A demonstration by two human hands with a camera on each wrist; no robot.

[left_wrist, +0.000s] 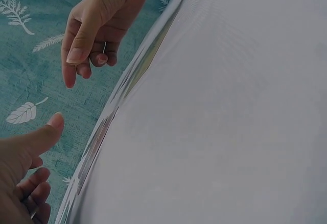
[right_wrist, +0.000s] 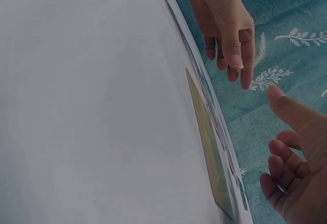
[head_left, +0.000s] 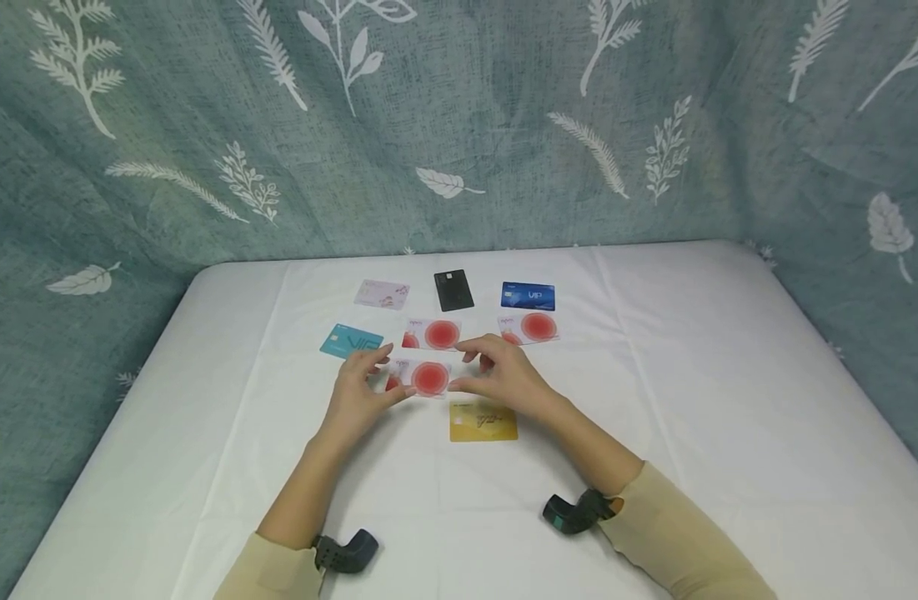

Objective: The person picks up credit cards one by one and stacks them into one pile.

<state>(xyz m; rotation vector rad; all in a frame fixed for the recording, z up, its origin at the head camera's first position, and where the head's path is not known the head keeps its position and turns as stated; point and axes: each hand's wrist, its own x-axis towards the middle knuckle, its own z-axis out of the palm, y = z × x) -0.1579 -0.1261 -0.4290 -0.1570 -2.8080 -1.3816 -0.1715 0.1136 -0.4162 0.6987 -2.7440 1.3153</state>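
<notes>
In the head view my left hand [head_left: 357, 392] is at the left end of a pale card with a big red circle [head_left: 430, 379], fingers loosely bent and thumb apart from them. My right hand [head_left: 507, 375] is at that card's right side, thumb and index finger spread. Both wrist views show the hands raised over the cloth with nothing between the fingers: the left hand [left_wrist: 23, 178] and the right hand [right_wrist: 301, 157]. A gold card [head_left: 484, 422] lies just below the right hand. The teal VIP card [head_left: 351, 340] is beside the left fingertips, partly covered by them.
Two more red-circle cards, one in the middle [head_left: 436, 334] and one to the right [head_left: 534, 327], lie beyond the hands. Farther back are a pale flowered card [head_left: 382, 294], a black card [head_left: 453, 291] and a blue VIP card [head_left: 529, 296]. A leaf-patterned curtain [head_left: 504, 167] hangs behind the white-covered table [head_left: 691, 375].
</notes>
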